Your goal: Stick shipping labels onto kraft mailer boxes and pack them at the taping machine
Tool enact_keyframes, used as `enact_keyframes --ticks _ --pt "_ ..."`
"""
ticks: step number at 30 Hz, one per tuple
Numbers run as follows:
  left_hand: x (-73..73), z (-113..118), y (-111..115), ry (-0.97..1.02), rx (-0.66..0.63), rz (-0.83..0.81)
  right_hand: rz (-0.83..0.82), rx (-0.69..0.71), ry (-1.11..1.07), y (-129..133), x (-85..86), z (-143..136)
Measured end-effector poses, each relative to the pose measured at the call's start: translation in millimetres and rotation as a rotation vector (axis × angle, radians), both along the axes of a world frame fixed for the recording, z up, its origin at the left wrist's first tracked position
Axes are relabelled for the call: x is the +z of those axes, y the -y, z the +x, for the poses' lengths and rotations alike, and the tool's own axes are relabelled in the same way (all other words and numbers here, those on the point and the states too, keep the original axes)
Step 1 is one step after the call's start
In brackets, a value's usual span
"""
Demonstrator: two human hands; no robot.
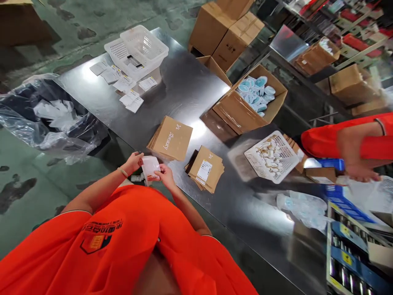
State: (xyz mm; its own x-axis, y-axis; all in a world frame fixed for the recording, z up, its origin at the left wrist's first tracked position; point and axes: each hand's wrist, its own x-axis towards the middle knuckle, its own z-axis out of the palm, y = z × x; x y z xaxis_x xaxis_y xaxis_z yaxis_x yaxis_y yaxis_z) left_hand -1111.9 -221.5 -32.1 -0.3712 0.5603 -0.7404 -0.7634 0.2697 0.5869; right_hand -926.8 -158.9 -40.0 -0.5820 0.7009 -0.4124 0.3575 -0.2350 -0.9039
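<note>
Between both hands, in front of my chest at the table's edge, is a small white label sheet (pixel 150 166) with an orange-red mark near its lower edge. My left hand (pixel 134 161) pinches its left upper side, while my right hand (pixel 166 175) grips the lower right corner. Just beyond lies a stack of flat brown cardboard boxes (pixel 175 137) printed with white lettering. To the right of my right hand sits a second, smaller stack of brown boxes (pixel 209 164), its top one bearing a white printed label (pixel 204 170).
White label stacks (pixel 124 84) lie by nested white baskets (pixel 138 49) on the metal table (pixel 184 82). A carton (pixel 233 108) holds round blue-white items. Right are a basket of small pieces (pixel 293 157) and a co-worker's hand (pixel 362 172). A lined bin (pixel 52 123) stands left.
</note>
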Motion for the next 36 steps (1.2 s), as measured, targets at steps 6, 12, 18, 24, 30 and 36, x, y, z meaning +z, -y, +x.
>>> enact_keyframes --ticks 6,12,18,24,30,36 --pt "-10.6 31.7 17.8 -0.199 -0.278 0.348 0.075 -0.135 -0.011 -19.0 20.7 -14.6" --pt "-9.0 31.3 1.0 -0.456 -0.415 0.27 0.065 -0.122 -0.042 -31.7 29.0 -7.9" --pt "-3.3 29.0 -25.2 -0.485 -0.439 0.157 0.363 -0.138 0.068 -30.2 29.3 8.4" --pt "-7.5 40.1 -21.6 -0.248 -0.532 0.15 0.555 -0.317 0.077 -112.2 42.0 -8.8" --pt "-18.7 59.9 -17.6 -0.094 -0.46 0.161 0.552 -0.338 0.245 -197.5 39.8 -43.5" --pt "-45.5 32.7 15.7 -0.283 -0.66 0.142 0.72 -0.333 0.467 -182.2 36.5 -46.1"
